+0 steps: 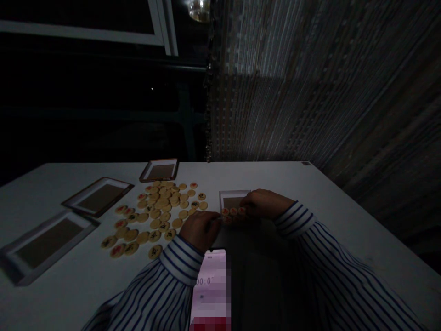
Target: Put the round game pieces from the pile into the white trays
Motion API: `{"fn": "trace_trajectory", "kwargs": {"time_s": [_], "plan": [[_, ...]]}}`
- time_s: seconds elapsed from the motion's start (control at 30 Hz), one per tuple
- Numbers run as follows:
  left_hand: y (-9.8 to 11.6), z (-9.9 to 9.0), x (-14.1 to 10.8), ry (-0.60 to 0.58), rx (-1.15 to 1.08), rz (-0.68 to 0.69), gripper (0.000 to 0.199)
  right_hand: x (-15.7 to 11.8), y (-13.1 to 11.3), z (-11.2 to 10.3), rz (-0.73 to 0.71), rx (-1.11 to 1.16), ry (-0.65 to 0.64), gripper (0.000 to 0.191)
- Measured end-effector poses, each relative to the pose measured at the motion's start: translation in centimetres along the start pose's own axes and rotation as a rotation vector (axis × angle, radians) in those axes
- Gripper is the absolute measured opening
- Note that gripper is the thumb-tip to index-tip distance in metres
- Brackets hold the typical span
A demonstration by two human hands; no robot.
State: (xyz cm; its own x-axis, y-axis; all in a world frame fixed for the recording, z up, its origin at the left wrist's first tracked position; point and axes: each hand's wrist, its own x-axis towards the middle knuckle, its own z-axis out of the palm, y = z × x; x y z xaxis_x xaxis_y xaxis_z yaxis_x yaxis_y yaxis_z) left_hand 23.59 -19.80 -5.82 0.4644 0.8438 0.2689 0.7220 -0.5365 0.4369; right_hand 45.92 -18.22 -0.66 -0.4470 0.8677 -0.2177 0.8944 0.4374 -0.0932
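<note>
A small shallow box lies on the white table, with a row of round wooden xiangqi pieces with red characters along its near part. More pieces sit just below that row, dim in shadow. My left hand is curled, its fingertips at the box's left side. From the right, my right hand reaches over the box with fingers bent together at the end of the red row; what they pinch is mostly hidden. Left of my hands spreads a loose heap of xiangqi pieces, some showing red or black characters.
Three more shallow trays stand on the left: a large one, a brown-rimmed one and a small one. A lit phone showing a timer lies near my left wrist. Beyond the table hangs a string curtain.
</note>
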Motion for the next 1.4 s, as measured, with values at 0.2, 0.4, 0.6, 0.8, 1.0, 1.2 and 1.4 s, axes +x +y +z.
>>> {"fn": "trace_trajectory", "kwargs": {"time_s": [0.2, 0.4, 0.6, 0.8, 1.0, 1.2, 1.4], "plan": [[0.1, 0.0, 0.0, 0.007, -0.018, -0.002, 0.025, 0.0, -0.3, -0.2, 0.009, 0.002, -0.006, 0.03], [0.0, 0.2, 0.0, 0.023, 0.001, -0.004, 0.023, -0.1, -0.7, -0.4, -0.001, 0.011, -0.005, 0.029], [-0.1, 0.1, 0.0, 0.003, -0.004, 0.003, 0.024, 0.1, -1.1, -0.4, -0.095, 0.043, 0.011, 0.028], [0.0, 0.0, 0.0, -0.004, -0.008, 0.007, 0.025, 0.2, -1.5, -0.4, -0.123, 0.054, 0.0, 0.027], [0.0, 0.0, 0.0, -0.006, -0.002, 0.006, 0.025, 0.3, -1.5, -0.3, -0.127, 0.053, -0.017, 0.028], [0.0, 0.0, -0.1, 0.014, -0.001, 0.006, 0.024, -0.1, -1.2, -0.8, -0.033, -0.036, 0.188, 0.034], [0.0, -0.1, -0.1, 0.026, -0.002, 0.017, 0.024, -0.7, -1.3, -1.6, -0.025, -0.038, 0.284, 0.031]]}}
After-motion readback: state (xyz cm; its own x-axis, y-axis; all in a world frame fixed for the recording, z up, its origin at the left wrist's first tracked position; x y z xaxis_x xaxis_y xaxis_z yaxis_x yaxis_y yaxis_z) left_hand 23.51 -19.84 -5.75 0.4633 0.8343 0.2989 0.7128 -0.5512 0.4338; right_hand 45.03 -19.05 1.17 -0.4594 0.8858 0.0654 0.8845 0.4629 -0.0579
